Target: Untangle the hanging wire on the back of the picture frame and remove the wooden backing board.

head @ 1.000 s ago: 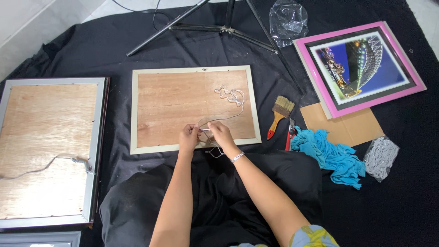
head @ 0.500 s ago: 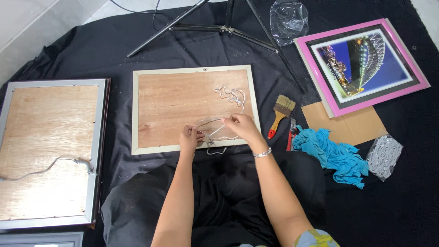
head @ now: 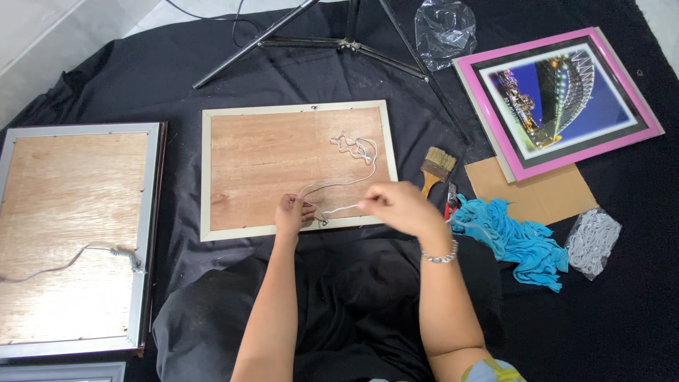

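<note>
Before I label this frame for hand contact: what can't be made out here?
Head view only:
- Right hand: motion-blurred, so its fingertip grip on the white cord is unclear.
- Left hand: fingers curl over the cord's end at the frame back's lower edge; any fastener is too small.
- Red-handled tool: mostly hidden by the right hand and blue cloth.
- Left frame: cut off by the image edge.

We see a pale cream frame around light brown wood, a whitish cord on it, a pink frame around a deep blue picture, a turquoise cloth, tan cardboard and a black sheet beneath.
</note>
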